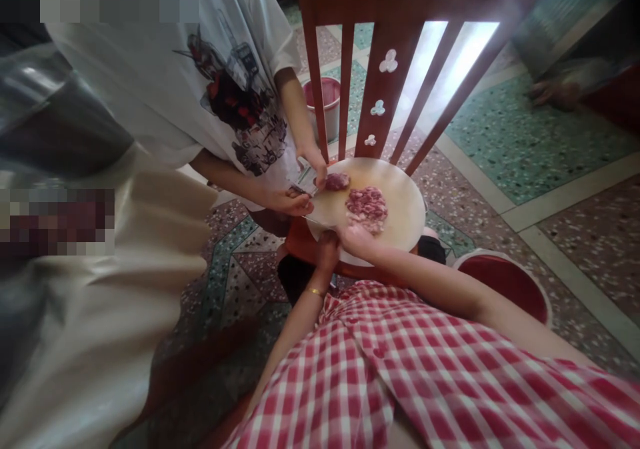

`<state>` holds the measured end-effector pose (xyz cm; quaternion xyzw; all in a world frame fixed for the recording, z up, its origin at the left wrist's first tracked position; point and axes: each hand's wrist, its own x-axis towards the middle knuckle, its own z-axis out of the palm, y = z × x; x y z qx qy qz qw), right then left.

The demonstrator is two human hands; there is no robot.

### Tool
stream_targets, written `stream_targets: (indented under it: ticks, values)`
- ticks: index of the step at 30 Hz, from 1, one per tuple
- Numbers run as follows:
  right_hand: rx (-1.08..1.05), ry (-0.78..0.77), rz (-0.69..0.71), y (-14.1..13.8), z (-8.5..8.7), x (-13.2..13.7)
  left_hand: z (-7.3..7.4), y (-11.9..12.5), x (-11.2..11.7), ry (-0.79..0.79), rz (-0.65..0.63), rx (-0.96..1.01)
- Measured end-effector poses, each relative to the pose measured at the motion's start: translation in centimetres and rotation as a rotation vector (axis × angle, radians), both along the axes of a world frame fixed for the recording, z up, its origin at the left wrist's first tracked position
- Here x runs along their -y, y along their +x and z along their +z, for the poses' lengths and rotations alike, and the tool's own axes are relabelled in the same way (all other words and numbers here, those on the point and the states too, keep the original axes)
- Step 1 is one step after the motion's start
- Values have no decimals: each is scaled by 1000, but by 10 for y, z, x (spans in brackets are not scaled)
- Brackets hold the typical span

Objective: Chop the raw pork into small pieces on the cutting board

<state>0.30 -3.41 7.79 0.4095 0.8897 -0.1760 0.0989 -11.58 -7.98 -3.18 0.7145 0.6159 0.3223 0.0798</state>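
A round pale cutting board [400, 202] rests on a red wooden chair seat. A pile of chopped raw meat [369, 203] lies at its middle, with a smaller lump of meat [337, 181] to the left. My right hand [356, 239] lies on the near edge of the pile, fingers curled onto the meat. My left hand [327, 250], with a gold bracelet on the wrist, grips the board's near rim. A person in a white printed T-shirt holds a cleaver [305, 181] in both hands beside the smaller lump.
The chair's red slatted back [383, 82] rises behind the board. A red basin [505, 282] stands on the tiled floor to the right and a pink bucket [326, 102] behind the chair. Another person's hand [555, 92] rests at the far right. Pale cloth fills the left.
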Motion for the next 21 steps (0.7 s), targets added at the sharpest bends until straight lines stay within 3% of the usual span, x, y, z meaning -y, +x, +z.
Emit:
stream_targets:
  ticks: [5, 9, 12, 21]
  values:
    - [75, -81, -113, 53, -3, 14, 6, 3, 1, 17, 35, 34]
    - [106, -30, -210, 82, 0, 11, 7, 4, -1, 43, 63, 58]
    - [112, -3, -265, 83, 4, 10, 6, 4, -2, 55, 54, 36]
    - [64, 54, -196, 69, 13, 25, 9, 1, 4, 88, 129, 29]
